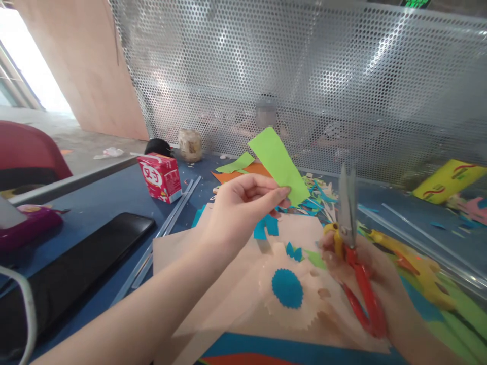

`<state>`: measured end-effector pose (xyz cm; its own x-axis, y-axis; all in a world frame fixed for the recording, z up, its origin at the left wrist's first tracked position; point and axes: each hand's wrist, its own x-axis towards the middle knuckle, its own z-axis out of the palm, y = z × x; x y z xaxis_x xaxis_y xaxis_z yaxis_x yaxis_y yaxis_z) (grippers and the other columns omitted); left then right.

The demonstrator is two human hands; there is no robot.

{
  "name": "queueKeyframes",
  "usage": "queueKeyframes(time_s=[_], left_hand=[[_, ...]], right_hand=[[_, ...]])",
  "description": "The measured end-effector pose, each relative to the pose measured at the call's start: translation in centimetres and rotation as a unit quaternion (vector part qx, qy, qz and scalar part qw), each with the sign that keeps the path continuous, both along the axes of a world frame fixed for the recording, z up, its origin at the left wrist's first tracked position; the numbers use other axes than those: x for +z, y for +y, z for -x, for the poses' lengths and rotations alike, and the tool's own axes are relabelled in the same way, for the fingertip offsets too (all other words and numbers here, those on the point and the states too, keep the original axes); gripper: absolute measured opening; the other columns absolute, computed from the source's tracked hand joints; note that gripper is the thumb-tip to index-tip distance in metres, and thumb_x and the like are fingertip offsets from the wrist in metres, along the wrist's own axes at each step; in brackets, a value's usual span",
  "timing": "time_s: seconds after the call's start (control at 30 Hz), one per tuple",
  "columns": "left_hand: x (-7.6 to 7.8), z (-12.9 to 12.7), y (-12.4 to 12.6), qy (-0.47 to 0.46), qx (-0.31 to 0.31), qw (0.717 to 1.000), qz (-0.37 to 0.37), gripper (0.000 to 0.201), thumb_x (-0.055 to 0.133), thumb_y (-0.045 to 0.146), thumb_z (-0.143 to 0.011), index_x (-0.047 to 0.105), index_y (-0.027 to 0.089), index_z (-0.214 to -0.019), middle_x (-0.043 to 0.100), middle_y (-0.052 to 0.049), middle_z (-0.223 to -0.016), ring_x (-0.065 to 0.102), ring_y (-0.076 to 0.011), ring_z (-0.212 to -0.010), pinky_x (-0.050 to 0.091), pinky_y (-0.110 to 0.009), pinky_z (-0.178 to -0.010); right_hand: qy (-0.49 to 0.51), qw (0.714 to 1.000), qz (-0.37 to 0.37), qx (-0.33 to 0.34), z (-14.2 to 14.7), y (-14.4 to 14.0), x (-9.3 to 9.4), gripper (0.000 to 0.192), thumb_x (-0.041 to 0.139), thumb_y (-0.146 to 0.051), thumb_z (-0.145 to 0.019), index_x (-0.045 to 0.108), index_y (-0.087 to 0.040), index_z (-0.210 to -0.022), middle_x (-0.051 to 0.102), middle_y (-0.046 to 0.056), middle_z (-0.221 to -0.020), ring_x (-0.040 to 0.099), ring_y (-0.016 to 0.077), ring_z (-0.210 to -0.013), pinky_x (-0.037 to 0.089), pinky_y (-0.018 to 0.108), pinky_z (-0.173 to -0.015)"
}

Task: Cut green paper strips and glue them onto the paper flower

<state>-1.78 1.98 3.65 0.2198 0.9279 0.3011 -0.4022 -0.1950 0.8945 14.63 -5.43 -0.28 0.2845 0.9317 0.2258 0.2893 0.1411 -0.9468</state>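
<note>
Two items held: lime-green paper strip point(280, 166) in our left hand point(245, 205), red-and-yellow-handled scissors point(348, 229) in our right hand point(375, 271).
We have left thumb and fingers pinched together on the strip's lower end, above the beige paper sheet point(175, 253); right fingers wrap the handles, blades up, blurred, looking slightly parted. Below, we see a blue zigzag-edged disc point(287, 288) on a beige jagged cutout point(281, 318). Yellow glue gun point(420, 268) lies just right of our right hand; red drink carton point(162, 177) stands left on the blue table point(106, 196).
</note>
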Motion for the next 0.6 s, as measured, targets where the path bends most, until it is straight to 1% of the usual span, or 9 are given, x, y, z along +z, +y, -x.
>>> queueKeyframes(time_s=[0.1,0.17,0.3,0.4,0.5,0.6], left_hand=[[0.0,0.0,0.0,-0.073,0.002,0.997,0.002,0.014,0.071,0.018,-0.067,0.058,0.013,-0.066,0.065,0.001,-0.058,0.06,-0.0068,-0.055,0.049,-0.015,-0.05],[0.0,0.0,0.0,-0.086,-0.007,0.996,0.006,0.013,0.071,0.017,-0.068,0.058,0.013,-0.066,0.065,0.001,-0.06,0.061,-0.007,-0.057,0.049,-0.014,-0.049],[0.1,-0.1,-0.2,-0.069,-0.026,0.997,-0.004,0.013,0.072,0.016,-0.067,0.059,0.014,-0.065,0.065,0.002,-0.059,0.06,-0.0055,-0.054,0.046,-0.012,-0.045],[0.1,-0.2,-0.5,-0.045,-0.031,0.998,-0.022,0.013,0.071,0.014,-0.067,0.059,0.014,-0.063,0.065,0.003,-0.057,0.057,-0.0037,-0.048,0.046,-0.011,-0.045],[0.1,-0.2,-0.8,-0.032,-0.034,0.998,-0.03,0.011,0.069,0.014,-0.068,0.059,0.014,-0.063,0.064,0.004,-0.059,0.058,-0.0038,-0.048,0.049,-0.011,-0.046],[0.1,-0.2,-0.9,-0.027,-0.031,0.999,-0.029,0.011,0.07,0.013,-0.067,0.059,0.014,-0.063,0.063,0.005,-0.058,0.059,-0.0048,-0.048,0.051,-0.013,-0.047]], right_hand=[[0.06,0.998,0.025,0.015,0.8,-0.6,0.3,0.022,0.067,-0.041,-0.069,0.055,-0.023,-0.073,0.052,-0.003,-0.066,0.049,0.0112,-0.061,0.043,0.018,-0.055],[0.064,0.997,0.041,0.025,0.9,-0.8,0.2,0.025,0.067,-0.045,-0.069,0.056,-0.023,-0.073,0.052,-0.002,-0.07,0.048,0.0117,-0.063,0.042,0.017,-0.053],[0.041,0.995,0.064,0.065,0.5,-0.7,-0.2,0.024,0.064,-0.046,-0.071,0.054,-0.024,-0.076,0.049,-0.003,-0.072,0.046,0.012,-0.058,0.04,0.017,-0.043],[0.033,0.992,0.077,0.089,0.1,-0.6,-0.5,0.024,0.067,-0.044,-0.07,0.053,-0.025,-0.075,0.047,-0.003,-0.07,0.045,0.0117,-0.056,0.04,0.018,-0.044],[0.024,0.993,0.071,0.089,-0.2,-0.5,-0.7,0.024,0.07,-0.04,-0.066,0.054,-0.024,-0.074,0.048,-0.003,-0.07,0.046,0.0126,-0.059,0.041,0.019,-0.049],[-0.009,0.994,0.058,0.087,-0.4,-0.4,-0.8,0.02,0.069,-0.036,-0.068,0.055,-0.024,-0.076,0.051,-0.002,-0.07,0.047,0.0133,-0.06,0.041,0.02,-0.05]])
